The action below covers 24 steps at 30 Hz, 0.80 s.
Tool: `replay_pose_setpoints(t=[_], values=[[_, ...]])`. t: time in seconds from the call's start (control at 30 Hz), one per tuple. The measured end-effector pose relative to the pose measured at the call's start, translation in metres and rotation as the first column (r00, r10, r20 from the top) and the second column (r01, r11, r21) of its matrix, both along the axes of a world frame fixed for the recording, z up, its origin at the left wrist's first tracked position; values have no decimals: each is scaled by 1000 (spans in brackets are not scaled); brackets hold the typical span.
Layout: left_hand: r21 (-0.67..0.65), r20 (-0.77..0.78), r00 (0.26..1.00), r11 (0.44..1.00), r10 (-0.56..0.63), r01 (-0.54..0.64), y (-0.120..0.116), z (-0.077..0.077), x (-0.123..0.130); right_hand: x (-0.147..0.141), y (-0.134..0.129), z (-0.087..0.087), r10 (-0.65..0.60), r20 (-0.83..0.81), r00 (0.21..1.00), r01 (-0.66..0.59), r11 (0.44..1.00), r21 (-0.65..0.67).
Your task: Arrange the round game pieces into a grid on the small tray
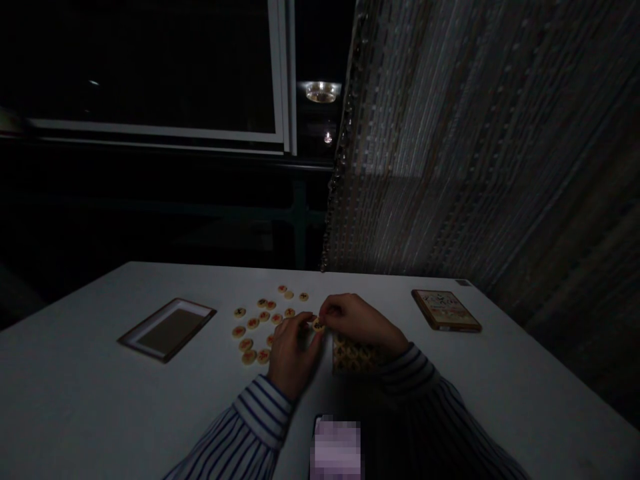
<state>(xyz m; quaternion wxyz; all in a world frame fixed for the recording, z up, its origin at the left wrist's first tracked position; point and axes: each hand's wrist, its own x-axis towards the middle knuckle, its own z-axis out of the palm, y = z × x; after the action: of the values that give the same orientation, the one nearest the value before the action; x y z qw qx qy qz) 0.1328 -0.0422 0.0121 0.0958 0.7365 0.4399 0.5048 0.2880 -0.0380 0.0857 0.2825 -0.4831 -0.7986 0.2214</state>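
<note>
Your left hand (pixel 294 351) pinches a disc (pixel 319 326), apparently for steadiness. Your right hand (pixel 359 320) adjoins it; its grip cannot be told.

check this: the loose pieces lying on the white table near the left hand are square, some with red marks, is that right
Not square: the head view shows round loose pieces lying on the white table near the left hand, some with red marks.
</note>
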Motion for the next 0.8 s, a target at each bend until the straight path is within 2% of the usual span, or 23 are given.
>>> replay_pose_setpoints(t=[0.17, 0.33, 0.43, 0.57, 0.67, 0.8], values=[[-56, 64, 997, 998, -31, 35, -1, -1, 1, 0, 1, -1, 7, -34, 999, -6, 1000, 22], [-195, 263, 964, 976, -43, 97, -3, -2, 5, 1, 2, -1, -18, -45, 999, 19, 999, 30], [-306, 420, 907, 935, -35, 177, -5, 1, 7, 2, 3, 0, -19, -45, 999, 20, 999, 28], [-397, 611, 792, 860, -13, 321, -5, 5, 9, 1, 4, -1, -15, -52, 999, 17, 999, 31], [-424, 682, 732, 818, 6, 389, -5, 7, 9, 2, 4, -2, 1, -48, 999, 1, 999, 38], [-434, 707, 707, 792, 5, 429, -6, 11, 9, 2, 4, -3, 11, -40, 999, -9, 999, 47]])
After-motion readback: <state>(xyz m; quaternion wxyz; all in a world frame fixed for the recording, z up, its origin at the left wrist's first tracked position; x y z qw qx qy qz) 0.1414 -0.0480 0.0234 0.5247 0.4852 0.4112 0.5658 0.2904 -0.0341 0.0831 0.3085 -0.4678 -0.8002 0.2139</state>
